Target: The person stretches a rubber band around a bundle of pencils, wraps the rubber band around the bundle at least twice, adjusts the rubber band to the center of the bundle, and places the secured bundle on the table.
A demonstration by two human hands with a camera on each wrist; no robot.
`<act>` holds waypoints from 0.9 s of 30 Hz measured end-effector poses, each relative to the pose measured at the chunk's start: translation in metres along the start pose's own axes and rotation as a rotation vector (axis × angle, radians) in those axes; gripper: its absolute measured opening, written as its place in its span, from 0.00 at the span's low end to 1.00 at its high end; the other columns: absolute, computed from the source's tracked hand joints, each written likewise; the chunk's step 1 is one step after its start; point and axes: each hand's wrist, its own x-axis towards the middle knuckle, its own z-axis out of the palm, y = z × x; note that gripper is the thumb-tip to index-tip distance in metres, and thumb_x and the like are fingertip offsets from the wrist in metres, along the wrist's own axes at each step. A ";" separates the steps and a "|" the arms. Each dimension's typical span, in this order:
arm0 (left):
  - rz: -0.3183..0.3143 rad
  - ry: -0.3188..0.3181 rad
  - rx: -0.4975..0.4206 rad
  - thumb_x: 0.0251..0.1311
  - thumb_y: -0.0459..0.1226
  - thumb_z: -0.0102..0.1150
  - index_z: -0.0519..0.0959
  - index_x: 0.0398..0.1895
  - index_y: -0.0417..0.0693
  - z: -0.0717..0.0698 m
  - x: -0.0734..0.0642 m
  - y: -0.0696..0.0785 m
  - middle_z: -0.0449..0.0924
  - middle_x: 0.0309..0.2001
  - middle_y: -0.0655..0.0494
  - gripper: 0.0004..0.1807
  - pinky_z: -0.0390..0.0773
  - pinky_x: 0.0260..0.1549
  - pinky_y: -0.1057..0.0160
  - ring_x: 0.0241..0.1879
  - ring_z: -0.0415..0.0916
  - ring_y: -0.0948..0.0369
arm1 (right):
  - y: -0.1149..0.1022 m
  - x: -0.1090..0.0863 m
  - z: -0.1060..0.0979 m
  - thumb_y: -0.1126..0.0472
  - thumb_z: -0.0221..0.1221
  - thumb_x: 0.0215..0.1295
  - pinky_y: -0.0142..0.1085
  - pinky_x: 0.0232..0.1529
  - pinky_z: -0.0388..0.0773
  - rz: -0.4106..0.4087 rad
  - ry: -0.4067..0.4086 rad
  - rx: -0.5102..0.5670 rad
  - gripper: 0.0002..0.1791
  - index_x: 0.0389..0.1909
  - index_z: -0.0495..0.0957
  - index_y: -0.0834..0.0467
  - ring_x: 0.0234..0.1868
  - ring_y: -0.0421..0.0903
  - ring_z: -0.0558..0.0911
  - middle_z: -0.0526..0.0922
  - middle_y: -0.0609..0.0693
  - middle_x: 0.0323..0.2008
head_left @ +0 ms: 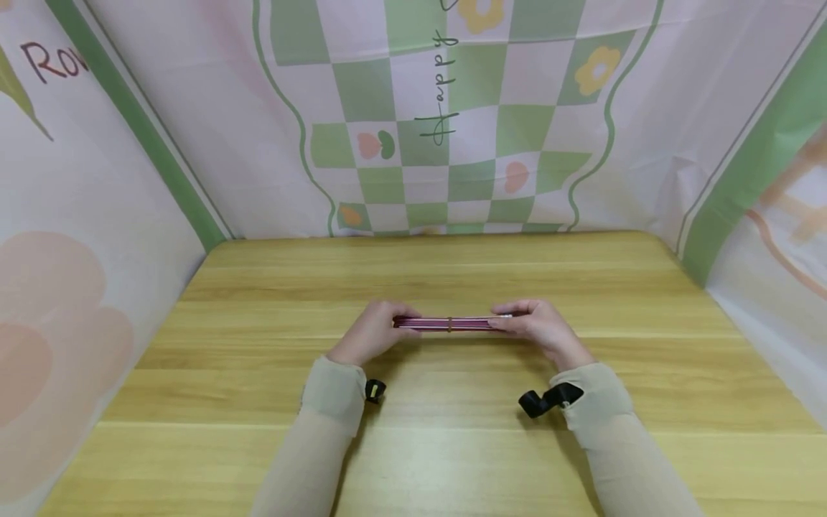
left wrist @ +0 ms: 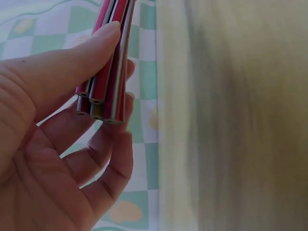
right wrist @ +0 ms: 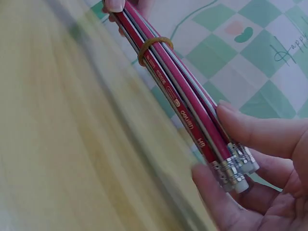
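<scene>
A bundle of several red and silver striped pencils point(head_left: 468, 324) is held level between both hands, above the wooden table. A brown rubber band point(right wrist: 155, 46) wraps the bundle around its middle. My left hand point(head_left: 371, 332) grips the unsharpened ends, thumb on one side and fingers behind, as the left wrist view shows. At the other end, my right hand point(head_left: 539, 327) holds the bundle between thumb and fingers, close to the white erasers point(right wrist: 240, 184) and their metal ferrules.
The wooden table point(head_left: 426, 459) spreads beneath both arms. Behind it hangs a cloth point(head_left: 474, 136) with green and white checks, and further printed cloth stands at the left and right. Black straps point(head_left: 549, 399) hang at the wrists.
</scene>
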 end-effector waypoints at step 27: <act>-0.077 -0.034 0.154 0.58 0.37 0.70 0.86 0.48 0.48 0.012 0.004 -0.003 0.86 0.47 0.53 0.14 0.77 0.54 0.56 0.47 0.79 0.58 | 0.005 0.004 0.003 0.57 0.70 0.59 0.32 0.29 0.71 0.044 0.046 -0.342 0.21 0.49 0.83 0.66 0.31 0.41 0.71 0.83 0.51 0.43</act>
